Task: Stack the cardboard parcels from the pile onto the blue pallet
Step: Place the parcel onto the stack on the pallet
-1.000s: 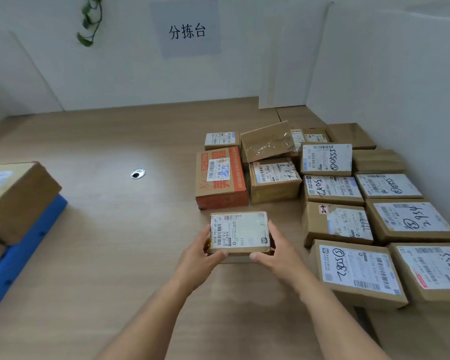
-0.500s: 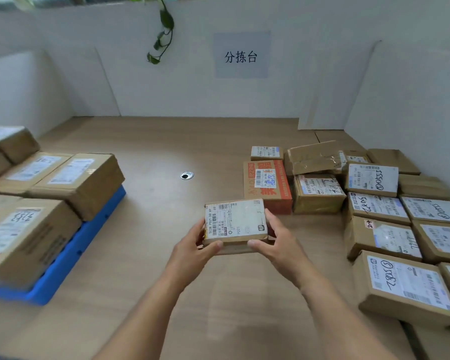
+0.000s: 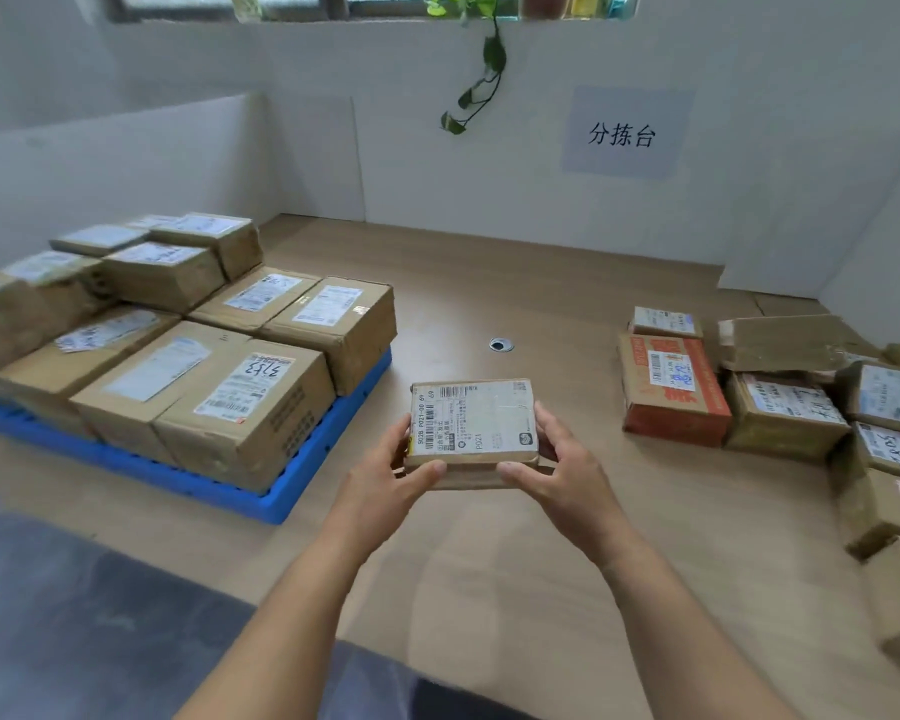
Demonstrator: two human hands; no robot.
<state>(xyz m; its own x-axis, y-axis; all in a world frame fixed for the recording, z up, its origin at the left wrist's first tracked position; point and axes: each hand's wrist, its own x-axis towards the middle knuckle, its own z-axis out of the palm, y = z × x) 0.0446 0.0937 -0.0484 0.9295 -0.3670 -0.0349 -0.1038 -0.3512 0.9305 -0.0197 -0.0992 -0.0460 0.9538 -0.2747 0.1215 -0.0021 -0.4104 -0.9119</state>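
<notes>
1. Parcel in play: a small flat cardboard parcel (image 3: pixel 473 423), white label facing up, is held clear above the worktop (image 3: pixel 515 553) at the centre of my view.
2. My left hand (image 3: pixel 385 475) grips its 9 o'clock edge, with the thumb curled over the near top corner. I cannot see the fingers beneath.
3. My right hand (image 3: pixel 567 467) grips the 3 o'clock edge, with the thumb on the near top edge and the fingers wrapped along the side.
4. The blue pallet (image 3: pixel 302 475) lies on the worktop at 9 o'clock from the parcel, well apart from both hands.
5. Stacked parcels (image 3: pixel 240 407) cover the pallet, packed side by side. A second layer sits on them towards 10 o'clock.
6. The pile (image 3: pixel 785 413) of labelled parcels sits at 3 o'clock and runs off the right edge of my view. Its nearest piece is a red-orange box (image 3: pixel 671 392).
7. A round grommet hole (image 3: pixel 501 345) shows in the worktop at 12 o'clock, just beyond the held parcel.
8. On the white wall at 1 o'clock is a pale sign (image 3: pixel 622 135) with three Chinese characters. A green vine (image 3: pixel 481 80) hangs down at 12 o'clock.
</notes>
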